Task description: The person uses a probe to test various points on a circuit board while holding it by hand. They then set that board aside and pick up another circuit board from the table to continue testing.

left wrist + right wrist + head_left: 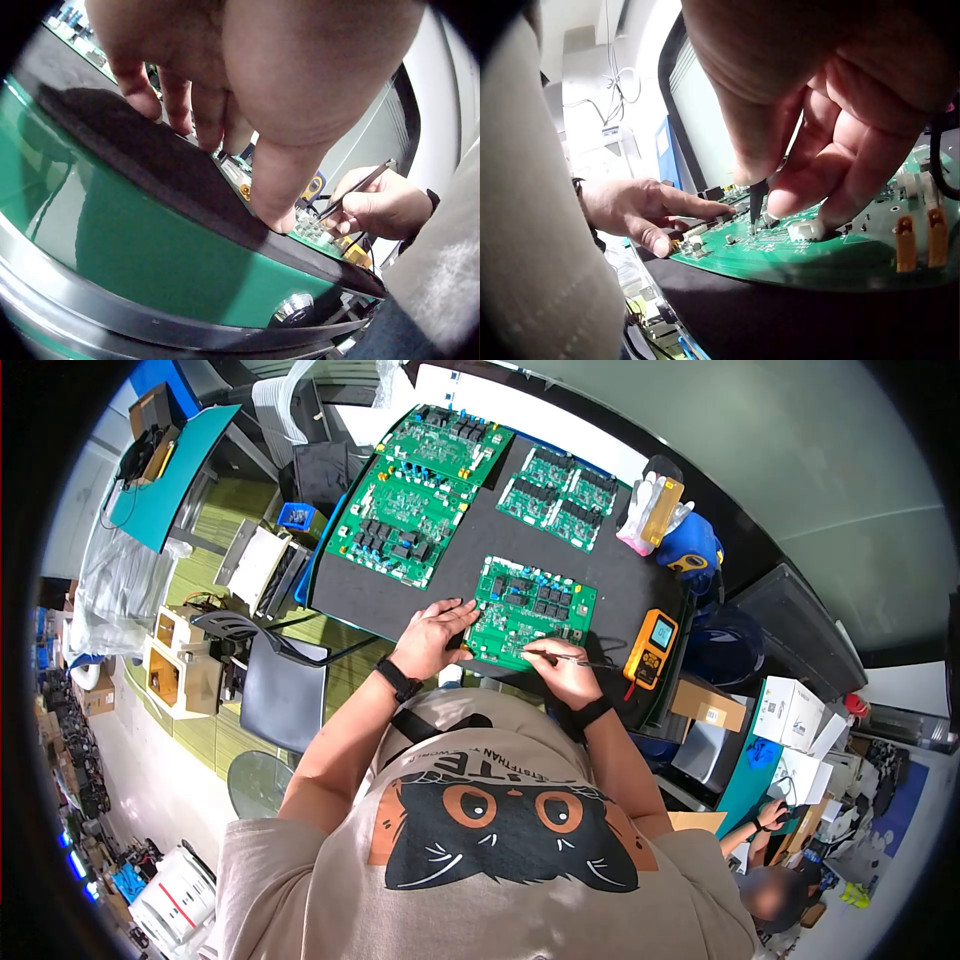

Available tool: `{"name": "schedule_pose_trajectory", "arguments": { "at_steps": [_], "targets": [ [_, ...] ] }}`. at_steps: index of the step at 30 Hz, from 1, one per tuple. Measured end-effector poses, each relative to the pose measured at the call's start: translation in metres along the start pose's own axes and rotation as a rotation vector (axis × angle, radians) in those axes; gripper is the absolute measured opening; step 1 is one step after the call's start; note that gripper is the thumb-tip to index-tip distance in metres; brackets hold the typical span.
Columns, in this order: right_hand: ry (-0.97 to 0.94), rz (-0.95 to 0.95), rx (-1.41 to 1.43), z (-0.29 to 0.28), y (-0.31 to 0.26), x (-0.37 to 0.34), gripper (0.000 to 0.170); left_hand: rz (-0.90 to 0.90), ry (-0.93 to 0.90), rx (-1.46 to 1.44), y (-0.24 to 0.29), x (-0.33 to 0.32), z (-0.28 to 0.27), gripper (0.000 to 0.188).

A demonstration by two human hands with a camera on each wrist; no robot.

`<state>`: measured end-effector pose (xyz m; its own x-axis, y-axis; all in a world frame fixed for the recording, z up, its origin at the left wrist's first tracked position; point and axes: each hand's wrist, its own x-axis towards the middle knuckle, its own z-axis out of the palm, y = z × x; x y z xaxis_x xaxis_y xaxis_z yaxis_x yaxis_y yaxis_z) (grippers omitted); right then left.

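A green circuit board (530, 615) with rows of dark relays lies on the black mat in front of the person. At its left edge rests the left hand (432, 637); in the right wrist view its index finger stretches over the board and its thumb touches the near corner. Over the near right part of the board, the right hand (568, 672) pinches dark slim tweezers (358, 190). Their black tip (757, 206) points down at the board surface, beside a white connector (806, 229). A yellow multimeter (651, 649) lies to the right of the right hand.
Larger green boards (400, 520) lie at the back left, and a panel of smaller boards (558, 497) at the back. White gloves (640, 510) and a blue tape measure (690, 550) sit at the right edge. Another person's hand (770, 815) shows at far right.
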<state>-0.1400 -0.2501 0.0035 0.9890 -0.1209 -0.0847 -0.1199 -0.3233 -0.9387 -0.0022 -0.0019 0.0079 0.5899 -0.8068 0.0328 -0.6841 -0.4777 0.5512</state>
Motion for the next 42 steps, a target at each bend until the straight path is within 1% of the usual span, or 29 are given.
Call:
{"name": "schedule_pose_trajectory", "arguments": {
  "at_steps": [2,4,8,10,19,28,42],
  "targets": [
    [0.0,0.004,0.007,0.0,-0.002,0.0,0.012,0.003,0.002,0.003,0.0,0.0,0.0,0.083],
    [0.005,-0.039,-0.068,-0.001,-0.009,0.0,0.012,-0.006,-0.009,0.013,0.001,0.0,-0.001,0.083],
    [0.011,-0.062,-0.074,-0.001,-0.011,0.0,0.011,0.001,-0.003,0.004,0.0,0.0,0.0,0.083],
    [0.003,-0.077,-0.129,-0.002,-0.015,0.001,0.01,0.005,0.0,0.003,-0.001,0.0,0.0,0.083],
    [0.005,-0.093,-0.123,0.0,-0.017,-0.001,0.01,0.007,-0.011,0.017,-0.001,0.0,0.001,0.084],
    [0.019,-0.053,-0.067,0.002,-0.015,-0.003,0.012,-0.014,-0.032,0.016,-0.001,0.0,0.0,0.083],
    [0.023,-0.011,-0.098,0.004,-0.025,-0.004,0.012,-0.012,-0.035,-0.006,-0.002,-0.001,0.0,0.083]
  ]
}}
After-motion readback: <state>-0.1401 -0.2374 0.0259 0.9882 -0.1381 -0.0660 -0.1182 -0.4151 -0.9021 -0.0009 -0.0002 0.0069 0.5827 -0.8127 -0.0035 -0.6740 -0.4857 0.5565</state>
